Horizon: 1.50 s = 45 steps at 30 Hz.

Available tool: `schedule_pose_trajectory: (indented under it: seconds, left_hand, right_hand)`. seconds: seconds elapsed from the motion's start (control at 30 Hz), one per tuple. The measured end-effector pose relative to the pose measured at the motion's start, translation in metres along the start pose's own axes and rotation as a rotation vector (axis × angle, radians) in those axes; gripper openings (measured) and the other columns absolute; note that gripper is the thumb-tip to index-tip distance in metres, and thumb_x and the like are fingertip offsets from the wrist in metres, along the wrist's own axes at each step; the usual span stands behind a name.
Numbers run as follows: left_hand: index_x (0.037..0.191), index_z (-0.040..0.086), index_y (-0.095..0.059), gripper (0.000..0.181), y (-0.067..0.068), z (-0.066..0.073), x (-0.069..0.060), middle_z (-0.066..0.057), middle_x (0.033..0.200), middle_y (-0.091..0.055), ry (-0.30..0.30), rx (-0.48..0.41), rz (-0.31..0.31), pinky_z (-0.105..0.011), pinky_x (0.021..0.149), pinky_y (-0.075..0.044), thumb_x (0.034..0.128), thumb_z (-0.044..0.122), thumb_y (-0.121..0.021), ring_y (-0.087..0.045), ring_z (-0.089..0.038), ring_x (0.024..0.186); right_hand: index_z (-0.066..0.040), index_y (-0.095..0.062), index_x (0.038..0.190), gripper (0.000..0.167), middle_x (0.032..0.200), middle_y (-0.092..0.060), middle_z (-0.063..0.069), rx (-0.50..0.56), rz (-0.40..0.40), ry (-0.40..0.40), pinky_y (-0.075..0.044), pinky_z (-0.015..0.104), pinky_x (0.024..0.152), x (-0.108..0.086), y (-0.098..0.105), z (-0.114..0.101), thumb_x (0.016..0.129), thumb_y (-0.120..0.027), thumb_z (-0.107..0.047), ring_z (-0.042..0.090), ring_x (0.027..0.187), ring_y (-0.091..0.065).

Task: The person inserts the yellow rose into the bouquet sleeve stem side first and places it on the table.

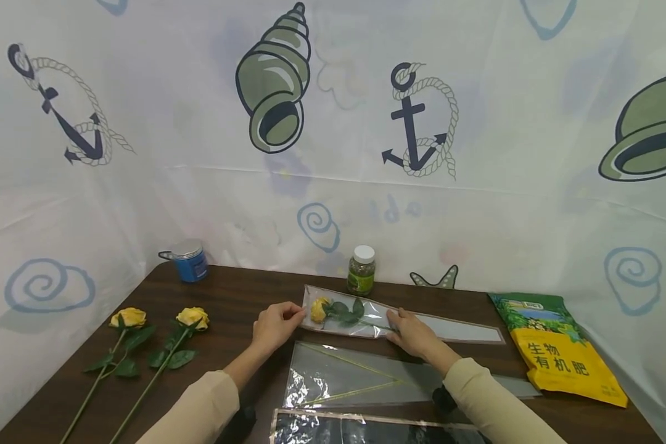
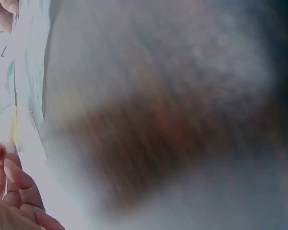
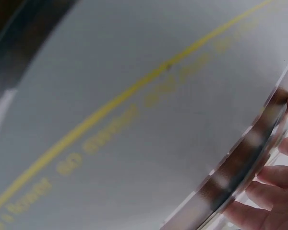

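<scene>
A yellow rose (image 1: 319, 309) with green leaves lies inside a long, tapering clear flower sleeve (image 1: 466, 330) towards the back of the table. At the wide left end, my left hand (image 1: 277, 324) pinches the sleeve's edge between thumb and fingertips; these fingers (image 2: 21, 179) also show in the left wrist view. My right hand (image 1: 416, 336) holds the sleeve about its middle, near the rose's stem. In the right wrist view its fingers (image 3: 266, 194) lie along the sleeve's edge. Below is a grey sleeve (image 1: 355, 373) with yellow lines.
Two yellow roses (image 1: 127, 317) (image 1: 193, 317) lie at left. A dark sleeve (image 1: 361, 430) lies at the front. Behind stand a blue tin (image 1: 191, 266) and a white-capped jar (image 1: 361, 271). A yellow-green bag (image 1: 560, 357) lies at right. A printed cloth (image 1: 477, 234) hangs behind the table.
</scene>
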<state>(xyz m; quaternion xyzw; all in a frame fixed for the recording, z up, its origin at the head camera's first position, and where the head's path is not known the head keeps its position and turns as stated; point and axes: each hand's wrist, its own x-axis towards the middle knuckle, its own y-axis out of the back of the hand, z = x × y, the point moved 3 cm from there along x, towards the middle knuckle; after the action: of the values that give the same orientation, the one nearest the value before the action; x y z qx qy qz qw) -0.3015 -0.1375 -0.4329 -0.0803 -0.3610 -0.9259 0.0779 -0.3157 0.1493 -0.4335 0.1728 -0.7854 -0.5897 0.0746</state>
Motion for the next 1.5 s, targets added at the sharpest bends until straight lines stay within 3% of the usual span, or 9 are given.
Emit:
schedule_pose_trajectory:
  seconds: [0.2,0.53,0.67,0.77,0.9,1.03,1.13,1.3,1.5]
  left_hand:
    - [0.083,0.016,-0.072,0.016,0.004,-0.003,0.000,0.007,0.068,-0.062,0.079,0.019,-0.019,-0.027,0.051,-0.033,0.0851,0.032,-0.068,-0.048,-0.012,0.060]
    - [0.086,0.015,-0.071,0.017,-0.001,-0.010,-0.001,0.003,0.077,-0.064,0.148,0.072,-0.094,-0.029,0.053,-0.037,0.0878,0.030,-0.065,-0.054,-0.016,0.069]
    - [0.090,0.016,-0.072,0.015,0.003,-0.015,-0.004,0.002,0.083,-0.068,0.138,0.088,-0.079,-0.032,0.055,-0.042,0.0867,0.029,-0.066,-0.060,-0.016,0.076]
    - [0.094,0.014,-0.071,0.014,0.010,-0.018,-0.009,0.000,0.086,-0.069,0.098,0.087,-0.068,-0.032,0.059,-0.045,0.0862,0.024,-0.068,-0.062,-0.016,0.077]
    - [0.100,0.002,-0.067,0.017,0.021,-0.021,-0.026,-0.005,0.085,-0.069,0.096,-0.063,-0.154,-0.031,0.064,-0.052,0.0879,0.014,-0.065,-0.064,-0.016,0.073]
    - [0.112,-0.009,-0.057,0.026,0.032,-0.023,-0.051,-0.013,0.094,-0.067,0.221,-0.314,-0.332,-0.037,0.070,-0.056,0.0925,0.009,-0.058,-0.067,-0.021,0.080]
    - [0.121,-0.014,-0.049,0.036,0.038,-0.022,-0.068,-0.019,0.105,-0.064,0.296,-0.426,-0.447,-0.041,0.078,-0.055,0.0952,0.010,-0.054,-0.066,-0.025,0.090]
    - [0.127,-0.017,-0.041,0.046,0.042,-0.017,-0.083,-0.023,0.112,-0.060,0.344,-0.518,-0.552,-0.043,0.085,-0.053,0.0956,0.014,-0.055,-0.064,-0.025,0.096]
    - [0.128,-0.018,-0.039,0.049,0.042,-0.012,-0.090,-0.018,0.111,-0.062,0.384,-0.551,-0.593,-0.041,0.084,-0.053,0.0952,0.014,-0.055,-0.066,-0.020,0.092]
  right_hand:
    - [0.003,-0.041,0.139,0.054,0.142,-0.033,0.033,-0.010,-0.027,-0.013,-0.032,0.057,0.104,0.000,0.004,-0.002,0.093,-0.059,-0.020,0.048,0.132,-0.031]
    - [0.007,-0.040,0.137,0.056,0.144,-0.032,0.032,-0.019,-0.039,-0.056,-0.032,0.057,0.104,-0.003,-0.002,-0.001,0.093,-0.059,-0.023,0.049,0.132,-0.030]
    - [0.007,-0.041,0.136,0.055,0.143,-0.033,0.033,-0.020,-0.031,-0.056,-0.035,0.059,0.101,-0.005,-0.006,-0.002,0.093,-0.059,-0.024,0.049,0.130,-0.032]
    - [0.007,-0.044,0.134,0.056,0.140,-0.037,0.033,-0.028,0.021,-0.040,-0.038,0.058,0.098,-0.010,-0.005,-0.004,0.091,-0.063,-0.023,0.049,0.127,-0.036]
    - [0.006,-0.049,0.130,0.053,0.134,-0.045,0.031,-0.012,0.130,0.073,-0.043,0.054,0.095,-0.021,0.001,-0.016,0.087,-0.067,-0.020,0.045,0.121,-0.046]
    - [0.006,-0.057,0.122,0.047,0.123,-0.055,0.028,-0.021,0.167,0.339,-0.048,0.050,0.089,-0.040,0.003,-0.040,0.084,-0.070,-0.018,0.041,0.111,-0.055]
    - [0.004,-0.060,0.119,0.047,0.120,-0.059,0.025,-0.073,0.137,0.461,-0.051,0.047,0.084,-0.056,-0.001,-0.054,0.082,-0.072,-0.022,0.038,0.107,-0.058]
    - [0.001,-0.060,0.122,0.051,0.126,-0.055,0.023,-0.125,0.049,0.464,-0.052,0.044,0.084,-0.069,-0.010,-0.064,0.080,-0.074,-0.025,0.036,0.113,-0.054]
    - [0.001,-0.062,0.119,0.049,0.124,-0.056,0.023,-0.182,0.044,0.485,-0.051,0.043,0.085,-0.068,-0.017,-0.068,0.081,-0.074,-0.027,0.035,0.110,-0.054]
